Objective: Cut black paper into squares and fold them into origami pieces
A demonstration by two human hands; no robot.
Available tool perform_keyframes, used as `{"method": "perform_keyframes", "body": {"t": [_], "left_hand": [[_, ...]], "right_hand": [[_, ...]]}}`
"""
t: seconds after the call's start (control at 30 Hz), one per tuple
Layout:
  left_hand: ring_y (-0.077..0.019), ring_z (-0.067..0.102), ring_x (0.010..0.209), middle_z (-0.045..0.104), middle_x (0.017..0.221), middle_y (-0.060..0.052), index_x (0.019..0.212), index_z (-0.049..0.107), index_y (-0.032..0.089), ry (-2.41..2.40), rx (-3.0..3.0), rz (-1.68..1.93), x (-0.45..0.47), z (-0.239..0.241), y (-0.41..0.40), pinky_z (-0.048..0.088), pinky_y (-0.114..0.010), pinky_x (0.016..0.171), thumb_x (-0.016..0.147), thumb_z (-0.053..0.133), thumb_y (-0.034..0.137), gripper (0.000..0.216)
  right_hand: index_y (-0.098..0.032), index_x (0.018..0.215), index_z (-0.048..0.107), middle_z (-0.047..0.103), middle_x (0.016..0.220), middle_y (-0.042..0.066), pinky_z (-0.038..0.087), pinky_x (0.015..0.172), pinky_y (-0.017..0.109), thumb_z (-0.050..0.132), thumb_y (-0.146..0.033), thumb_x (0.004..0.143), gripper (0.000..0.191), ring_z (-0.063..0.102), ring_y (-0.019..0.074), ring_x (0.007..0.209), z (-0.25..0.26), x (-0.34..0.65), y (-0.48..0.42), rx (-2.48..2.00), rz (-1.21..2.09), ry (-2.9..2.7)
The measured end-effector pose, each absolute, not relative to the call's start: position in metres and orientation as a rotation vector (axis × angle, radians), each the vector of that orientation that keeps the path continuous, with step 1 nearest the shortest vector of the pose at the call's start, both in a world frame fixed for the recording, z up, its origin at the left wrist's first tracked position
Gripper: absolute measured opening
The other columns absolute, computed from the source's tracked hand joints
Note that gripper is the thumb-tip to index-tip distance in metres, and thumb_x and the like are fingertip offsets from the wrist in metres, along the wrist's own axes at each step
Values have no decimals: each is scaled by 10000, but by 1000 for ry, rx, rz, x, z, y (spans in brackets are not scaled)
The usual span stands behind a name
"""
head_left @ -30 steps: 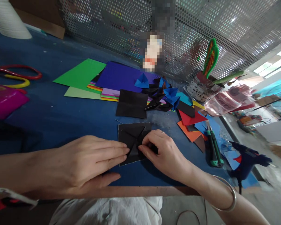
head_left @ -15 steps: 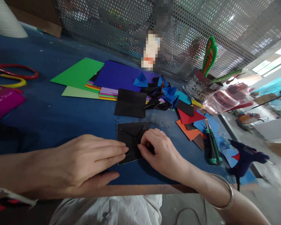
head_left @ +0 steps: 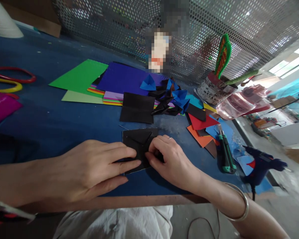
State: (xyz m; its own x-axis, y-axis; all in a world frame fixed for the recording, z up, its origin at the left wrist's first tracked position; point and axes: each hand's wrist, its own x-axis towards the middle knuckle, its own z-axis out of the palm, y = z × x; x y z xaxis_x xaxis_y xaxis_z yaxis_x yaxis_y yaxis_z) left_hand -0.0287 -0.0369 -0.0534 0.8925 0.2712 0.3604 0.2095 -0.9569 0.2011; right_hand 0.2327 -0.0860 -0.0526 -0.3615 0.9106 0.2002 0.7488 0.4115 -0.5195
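A black square of paper [head_left: 133, 136] with pale edges lies on the blue table near its front edge, creased and partly folded up toward its right side. My left hand [head_left: 99, 166] rests flat with its fingers stretched out, fingertips on the left part of the paper. At the right edge, my right hand [head_left: 168, 156] is closed, thumb and fingers pinched on the folded part of the same paper. Those fingers hide part of the fold. Just beyond lies another creased black paper sheet [head_left: 137, 108].
Coloured paper sheets [head_left: 129, 78] and folded blue and black pieces [head_left: 179, 98] lie behind. On the right are a green utility knife [head_left: 225, 152], a glue gun [head_left: 261, 164] and a pot [head_left: 211, 88]. Red-handled scissors [head_left: 15, 71] lie left. A perforated metal panel [head_left: 109, 30] stands behind.
My left hand's fingers have shifted a little to the right over the paper and spread slightly apart. My right hand keeps its pinch at nearly the same spot.
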Motion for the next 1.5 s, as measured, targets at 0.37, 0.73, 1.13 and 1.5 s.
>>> {"method": "perform_keyframes", "body": {"t": [0.37, 0.73, 1.13, 1.5], "left_hand": [[-185, 744, 1084, 795, 1274, -31, 1326, 768, 235, 366, 2952, 574, -22, -50, -39, 597, -265, 823, 1158, 391, 249, 414], [-205, 740, 1063, 818, 1233, -34, 1255, 803, 223, 368, 3068, 680, -21, -53, -41, 603, -299, 796, 1151, 391, 274, 428], [-189, 740, 1105, 820, 1233, -8, 1327, 770, 253, 394, 3036, 640, -24, -60, -41, 599, -281, 862, 1147, 359, 232, 449], [-199, 722, 1203, 804, 1316, -11, 1383, 730, 241, 318, 2949, 674, -29, -64, -36, 592, -286, 1031, 1035, 542, 149, 406]], "right_hand": [[-224, 803, 531, 612, 801, -14, 407, 749, 308, 679, -61, 908, 244, 566, 162, 773, -52, 233, -86, -1444, 493, -2177], [-212, 1045, 611, 596, 817, -55, 410, 760, 314, 886, -172, 822, 356, 577, 160, 776, -42, 227, -87, -1658, 643, -2068], [-231, 1102, 575, 603, 867, -62, 403, 812, 336, 859, -192, 825, 398, 602, 169, 848, -29, 236, -82, -1771, 732, -2063], [-224, 1108, 568, 588, 847, -79, 400, 735, 295, 806, -112, 847, 370, 582, 128, 757, -27, 250, -76, -1647, 891, -2069]]}}
